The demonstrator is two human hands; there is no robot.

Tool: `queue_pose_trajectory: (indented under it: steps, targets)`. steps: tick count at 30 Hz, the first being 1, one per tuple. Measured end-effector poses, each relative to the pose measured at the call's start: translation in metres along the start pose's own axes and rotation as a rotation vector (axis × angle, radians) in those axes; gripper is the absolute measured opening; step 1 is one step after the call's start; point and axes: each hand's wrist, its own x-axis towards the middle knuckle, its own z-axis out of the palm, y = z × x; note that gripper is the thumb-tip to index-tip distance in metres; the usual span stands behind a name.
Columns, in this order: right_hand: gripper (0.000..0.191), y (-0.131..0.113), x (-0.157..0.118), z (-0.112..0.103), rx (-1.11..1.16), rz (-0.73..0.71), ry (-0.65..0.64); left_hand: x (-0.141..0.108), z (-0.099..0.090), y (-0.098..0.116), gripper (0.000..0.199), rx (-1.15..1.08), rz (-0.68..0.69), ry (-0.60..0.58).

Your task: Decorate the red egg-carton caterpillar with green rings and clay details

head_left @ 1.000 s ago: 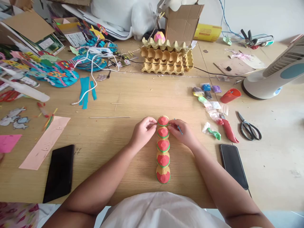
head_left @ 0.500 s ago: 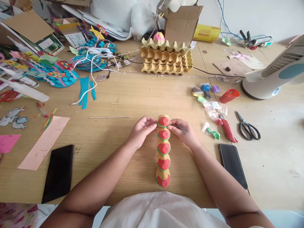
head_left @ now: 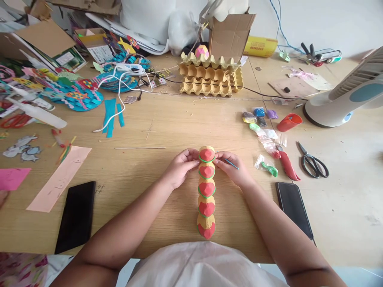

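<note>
A strip cut from an egg carton [head_left: 206, 189] lies lengthwise in front of me, its row of cups covered partly with red clay and edged with thin green bands. Fingers and thumb of my left hand [head_left: 183, 167] pinch the left side of its far cup. On the opposite side, my right hand [head_left: 230, 165] is closed, its fingertips against the same cup. A thin blue stick [head_left: 231, 164] is held within that hand and pokes out over its back. Some fingertips are hidden behind the strip.
Scissors [head_left: 314, 161], a red-handled cutter [head_left: 289, 165], clay packets [head_left: 263, 115] and a red cup [head_left: 289, 122] lie to the right. Phones [head_left: 295, 207] flank my arms. Stacked egg cartons [head_left: 206, 73] and a white fan [head_left: 335, 99] stand farther back.
My left fingers have closed in against the strip's far cup. The right hand still grips there with the blue stick. The whole view has shifted slightly.
</note>
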Motion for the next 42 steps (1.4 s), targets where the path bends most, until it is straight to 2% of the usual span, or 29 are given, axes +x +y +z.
queue_pose_trajectory:
  steps: [7,10,13,16,24,30,42]
  targets:
    - [0.035,-0.001,0.002,0.001,-0.052,-0.018,-0.010,0.000,0.001,-0.002,0.036,-0.062,-0.107,-0.074]
    - [0.038,-0.005,0.002,-0.002,-0.088,-0.055,0.058,0.001,0.000,-0.003,0.032,-0.093,-0.134,-0.076]
    - [0.026,-0.010,0.001,-0.004,-0.110,-0.102,0.124,0.003,-0.003,-0.003,0.032,-0.127,-0.156,-0.082]
    - [0.015,-0.014,-0.001,-0.005,-0.085,-0.072,0.095,0.005,-0.005,-0.003,0.030,-0.127,-0.153,-0.088]
    - [0.046,-0.008,-0.001,-0.006,0.141,0.000,0.038,0.006,-0.007,-0.005,0.031,-0.122,-0.133,-0.080]
    - [0.049,-0.006,0.001,-0.003,0.183,0.009,0.089,0.006,-0.007,-0.005,0.031,-0.070,-0.116,-0.091]
    - [0.045,-0.006,-0.001,0.004,0.184,-0.016,0.031,0.004,-0.005,-0.004,0.034,-0.079,-0.118,-0.098]
